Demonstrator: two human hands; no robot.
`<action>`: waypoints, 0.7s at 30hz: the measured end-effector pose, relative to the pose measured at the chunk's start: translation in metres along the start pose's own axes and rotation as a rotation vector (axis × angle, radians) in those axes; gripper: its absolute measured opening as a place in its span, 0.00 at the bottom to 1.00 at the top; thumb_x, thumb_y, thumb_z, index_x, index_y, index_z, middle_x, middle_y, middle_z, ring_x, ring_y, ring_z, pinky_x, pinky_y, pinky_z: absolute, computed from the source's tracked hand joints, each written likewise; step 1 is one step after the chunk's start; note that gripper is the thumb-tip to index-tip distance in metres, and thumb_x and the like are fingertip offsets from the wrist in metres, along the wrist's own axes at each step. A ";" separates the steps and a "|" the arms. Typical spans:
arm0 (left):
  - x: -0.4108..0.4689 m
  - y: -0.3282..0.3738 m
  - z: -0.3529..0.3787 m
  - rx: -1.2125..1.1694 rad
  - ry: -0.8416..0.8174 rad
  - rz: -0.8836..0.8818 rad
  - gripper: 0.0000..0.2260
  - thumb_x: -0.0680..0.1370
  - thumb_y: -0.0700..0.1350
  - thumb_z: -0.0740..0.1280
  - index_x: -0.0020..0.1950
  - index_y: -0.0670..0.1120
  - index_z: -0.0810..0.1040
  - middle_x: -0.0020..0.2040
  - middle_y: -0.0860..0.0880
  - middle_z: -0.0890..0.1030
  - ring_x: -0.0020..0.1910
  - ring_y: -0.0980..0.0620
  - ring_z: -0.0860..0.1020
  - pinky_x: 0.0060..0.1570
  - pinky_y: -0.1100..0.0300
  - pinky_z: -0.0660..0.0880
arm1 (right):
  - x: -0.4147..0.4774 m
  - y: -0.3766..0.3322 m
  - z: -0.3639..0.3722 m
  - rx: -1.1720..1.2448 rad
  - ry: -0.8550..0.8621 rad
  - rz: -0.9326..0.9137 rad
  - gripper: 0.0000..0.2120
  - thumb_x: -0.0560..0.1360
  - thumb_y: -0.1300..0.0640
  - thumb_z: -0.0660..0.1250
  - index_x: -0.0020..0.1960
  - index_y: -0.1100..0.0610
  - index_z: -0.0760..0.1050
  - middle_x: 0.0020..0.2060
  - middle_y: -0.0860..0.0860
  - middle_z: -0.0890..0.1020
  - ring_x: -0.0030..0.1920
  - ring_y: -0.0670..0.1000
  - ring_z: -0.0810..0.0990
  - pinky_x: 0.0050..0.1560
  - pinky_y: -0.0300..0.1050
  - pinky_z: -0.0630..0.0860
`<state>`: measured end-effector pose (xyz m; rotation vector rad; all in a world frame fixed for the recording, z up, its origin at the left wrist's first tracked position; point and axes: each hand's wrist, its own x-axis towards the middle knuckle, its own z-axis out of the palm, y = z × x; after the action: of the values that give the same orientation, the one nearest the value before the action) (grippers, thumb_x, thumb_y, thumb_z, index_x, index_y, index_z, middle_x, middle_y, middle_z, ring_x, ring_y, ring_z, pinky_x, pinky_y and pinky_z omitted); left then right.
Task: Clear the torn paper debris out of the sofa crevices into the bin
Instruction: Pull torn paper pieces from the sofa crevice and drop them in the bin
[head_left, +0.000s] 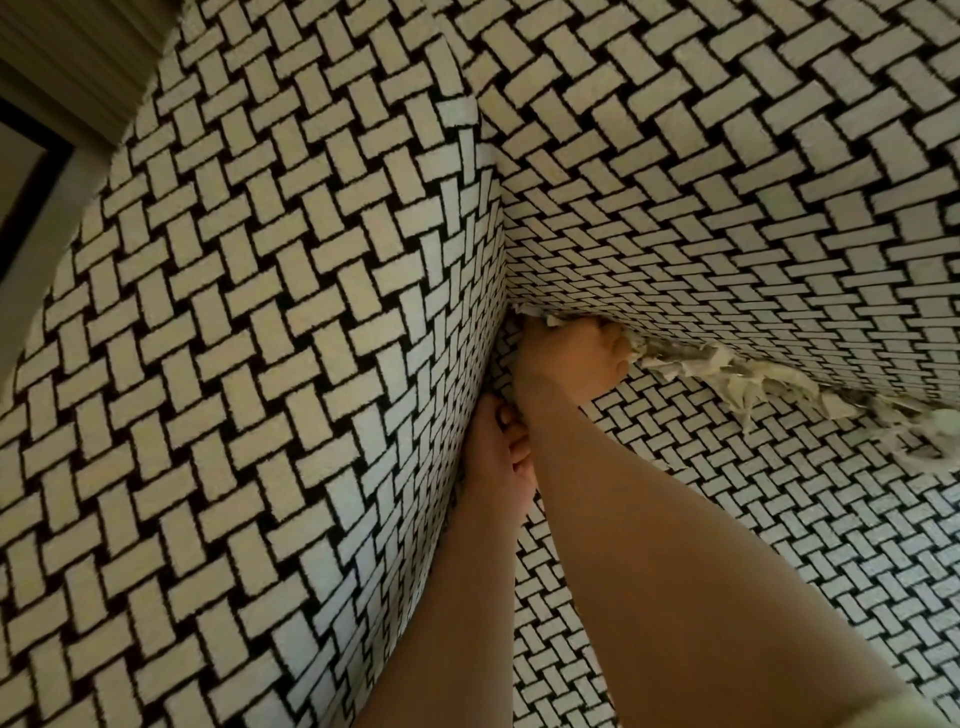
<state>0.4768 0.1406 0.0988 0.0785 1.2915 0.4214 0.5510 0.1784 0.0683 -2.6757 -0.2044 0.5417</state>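
1. Head view, step in hand: mid-gathering, digging paper (769, 384) out from between the sofa's back (727, 182) and seat (727, 545). No bin in view, so no telling how much is cleared.
2. Right grip (571, 358): clenched in a fist at the corner where back, seat and armrest (260, 364) meet, apparently grasping scraps, with white bits poking out on both sides of the knuckles.
3. Left grip (501, 452): tucked against the armrest, just beside the right forearm (597, 493), fingers curled. Cannot tell whether holding anything.
4. Paper: wedged as a ragged strip under the back's lower edge, starting at the right grip. Long axis along the line where back meets seat, pointing away from the corner, rightward and slanting down in frame.
5. Next, as a judgement: draw the fistful free without scattering it, then work rightward along the strip. Light shreds likely to tear or drop back.
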 end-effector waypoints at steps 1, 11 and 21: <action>0.001 -0.001 -0.001 -0.032 0.003 -0.013 0.20 0.81 0.46 0.54 0.28 0.48 0.60 0.15 0.55 0.60 0.12 0.60 0.55 0.14 0.69 0.50 | 0.001 0.002 0.000 -0.005 -0.006 -0.005 0.21 0.73 0.50 0.64 0.60 0.62 0.74 0.63 0.57 0.73 0.66 0.57 0.65 0.62 0.49 0.61; 0.007 -0.004 -0.003 -0.061 0.013 -0.033 0.17 0.78 0.46 0.56 0.30 0.49 0.62 0.16 0.55 0.60 0.13 0.60 0.55 0.12 0.69 0.49 | 0.009 0.012 -0.023 -0.062 -0.076 -0.117 0.11 0.75 0.57 0.62 0.50 0.63 0.78 0.49 0.59 0.82 0.51 0.58 0.79 0.43 0.44 0.69; 0.007 -0.007 -0.008 -0.059 -0.028 -0.007 0.17 0.79 0.47 0.56 0.30 0.48 0.62 0.17 0.55 0.61 0.13 0.60 0.56 0.12 0.69 0.51 | 0.009 0.021 -0.036 0.176 -0.037 -0.030 0.13 0.77 0.55 0.60 0.47 0.64 0.79 0.44 0.59 0.82 0.47 0.58 0.79 0.42 0.44 0.69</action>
<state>0.4729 0.1350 0.0884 0.0303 1.2503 0.4500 0.5748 0.1484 0.0874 -2.4897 -0.1973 0.5723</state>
